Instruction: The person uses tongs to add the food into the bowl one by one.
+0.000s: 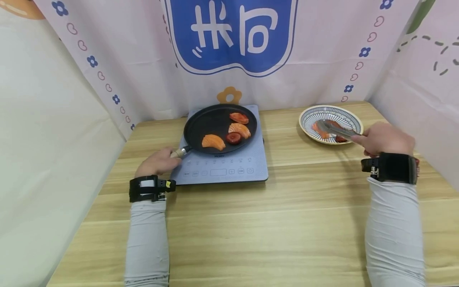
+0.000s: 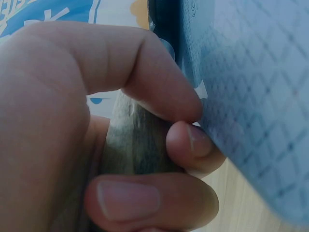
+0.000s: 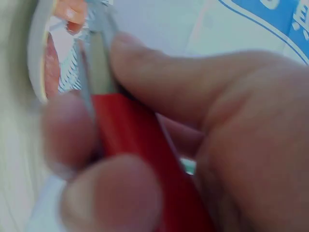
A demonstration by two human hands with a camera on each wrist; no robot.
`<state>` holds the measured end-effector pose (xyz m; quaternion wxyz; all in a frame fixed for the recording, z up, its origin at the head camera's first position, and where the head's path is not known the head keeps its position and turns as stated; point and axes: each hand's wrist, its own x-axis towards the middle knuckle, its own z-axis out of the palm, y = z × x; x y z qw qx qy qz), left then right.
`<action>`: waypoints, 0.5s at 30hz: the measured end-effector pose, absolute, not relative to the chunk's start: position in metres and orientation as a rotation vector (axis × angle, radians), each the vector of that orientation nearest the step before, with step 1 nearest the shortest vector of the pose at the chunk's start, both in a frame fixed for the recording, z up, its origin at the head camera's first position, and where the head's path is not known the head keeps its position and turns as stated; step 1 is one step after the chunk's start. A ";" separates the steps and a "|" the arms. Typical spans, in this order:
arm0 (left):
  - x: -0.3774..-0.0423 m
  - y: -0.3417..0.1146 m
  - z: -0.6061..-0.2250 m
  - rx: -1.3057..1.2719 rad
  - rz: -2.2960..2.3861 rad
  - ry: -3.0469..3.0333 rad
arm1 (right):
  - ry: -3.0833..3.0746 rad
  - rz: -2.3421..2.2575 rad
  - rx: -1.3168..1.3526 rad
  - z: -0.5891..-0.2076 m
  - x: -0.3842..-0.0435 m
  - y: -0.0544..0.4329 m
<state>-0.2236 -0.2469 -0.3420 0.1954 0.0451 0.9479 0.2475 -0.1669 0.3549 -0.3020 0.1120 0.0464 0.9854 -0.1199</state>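
Note:
My left hand (image 1: pixel 157 162) grips the wooden handle (image 2: pixel 135 140) of a black frying pan (image 1: pixel 206 127), its fingers curled round it. Two orange salmon-like slices (image 1: pixel 213 142), a round dark red piece (image 1: pixel 233 138) and a reddish slice (image 1: pixel 239 118) lie in the pan. At the right, my right hand (image 1: pixel 389 139) holds metal tongs (image 1: pixel 337 129) with a red grip (image 3: pixel 135 140). The tongs' tips are over a patterned plate (image 1: pixel 306 119), at an orange slice (image 1: pixel 320 130); whether they pinch it I cannot tell. Darker red pieces (image 1: pixel 340 139) lie partly hidden beneath the tongs.
The pan rests on a light-coloured induction cooker (image 1: pixel 218 175) with a touch panel at its front. Both cooker and plate stand on a wooden table (image 1: pixel 272 223). A printed curtain (image 1: pixel 315 71) hangs behind the table, with pale cloth (image 1: pixel 46 131) at the left.

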 end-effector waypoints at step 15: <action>-0.223 -0.247 -0.342 0.140 0.692 2.659 | 2.916 -0.364 0.303 -0.311 -0.170 0.347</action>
